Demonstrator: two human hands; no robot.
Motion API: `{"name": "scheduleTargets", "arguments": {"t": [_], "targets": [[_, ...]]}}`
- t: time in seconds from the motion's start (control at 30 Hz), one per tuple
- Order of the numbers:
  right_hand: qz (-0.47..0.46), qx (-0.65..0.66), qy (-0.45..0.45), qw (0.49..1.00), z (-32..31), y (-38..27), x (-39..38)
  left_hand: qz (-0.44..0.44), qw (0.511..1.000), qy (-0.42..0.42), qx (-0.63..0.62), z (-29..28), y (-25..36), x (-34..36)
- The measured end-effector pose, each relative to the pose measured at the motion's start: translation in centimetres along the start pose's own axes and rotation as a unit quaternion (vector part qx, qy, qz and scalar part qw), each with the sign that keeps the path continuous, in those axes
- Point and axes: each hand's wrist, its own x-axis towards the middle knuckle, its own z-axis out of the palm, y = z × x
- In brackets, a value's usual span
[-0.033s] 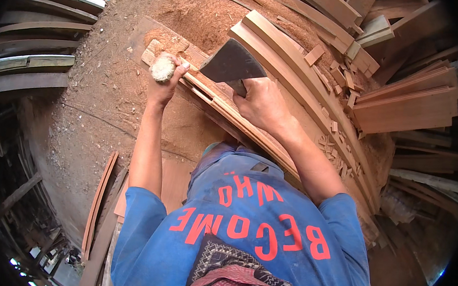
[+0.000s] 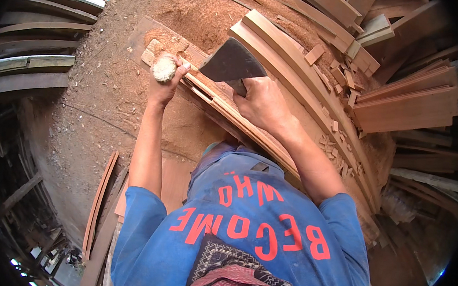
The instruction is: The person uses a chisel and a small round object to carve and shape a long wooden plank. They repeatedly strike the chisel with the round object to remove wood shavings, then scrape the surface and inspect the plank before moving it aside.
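Observation:
My left hand [image 2: 168, 79] is closed around an upright tool with a pale, frayed round top [image 2: 164, 66]; its lower end is hidden. It is over the upper-left end of a long grooved timber [image 2: 215, 109], among fine shavings. To its right, my right hand [image 2: 259, 102] grips the short handle of a hatchet-like tool, whose wide dark blade [image 2: 235, 60] is raised beside my left hand. The timber runs diagonally down past my blue-clad body, with a narrow dark slot near my left hand.
More long planks [image 2: 298, 84] with small offcuts [image 2: 339, 76] lie to the right, beside stacked boards [image 2: 404, 108]. Sawdust [image 2: 206, 17] is heaped at the back. Timber lengths [image 2: 43, 47] are ranked at upper left; narrow strips [image 2: 100, 203] lie at lower left on the dusty floor [image 2: 96, 116].

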Motion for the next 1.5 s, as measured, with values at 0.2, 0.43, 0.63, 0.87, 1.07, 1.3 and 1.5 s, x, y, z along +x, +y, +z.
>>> {"name": "scheduleTargets", "arguments": {"t": [0.2, 0.43, 0.63, 0.87, 1.07, 1.3, 1.5], "targets": [[-0.139, 0.037, 0.079, 0.986, 0.5, -1.7, 0.5, 0.058, 0.987, 0.027, 0.147, 0.0, -2.4, -1.1], [-0.107, -0.141, -0.099, 0.979, 6.1, 1.9, 3.5, 0.025, 0.98, -0.063, 0.189, 0.7, -5.9, -1.3], [-0.007, -0.058, -0.033, 0.998, 2.7, 2.7, 1.9, -0.014, 0.992, 0.075, -0.102, -3.0, 1.1, 2.7], [0.084, -0.017, -0.083, 0.993, -0.7, 1.7, 0.2, -0.015, 0.999, -0.003, -0.034, -0.4, 3.2, 1.3], [0.01, -0.025, -0.044, 0.999, -0.3, 1.4, -0.2, 0.016, 0.997, -0.033, 0.066, 0.3, -1.4, 0.2], [-0.099, -0.095, 0.001, 0.991, 6.7, 2.1, 1.7, 0.096, 0.98, -0.054, 0.166, 1.3, -5.0, -1.9], [0.018, 0.039, -0.06, 0.997, 6.3, 6.6, -1.6, -0.044, 0.984, 0.106, -0.139, -2.7, -2.8, 0.3]]}}
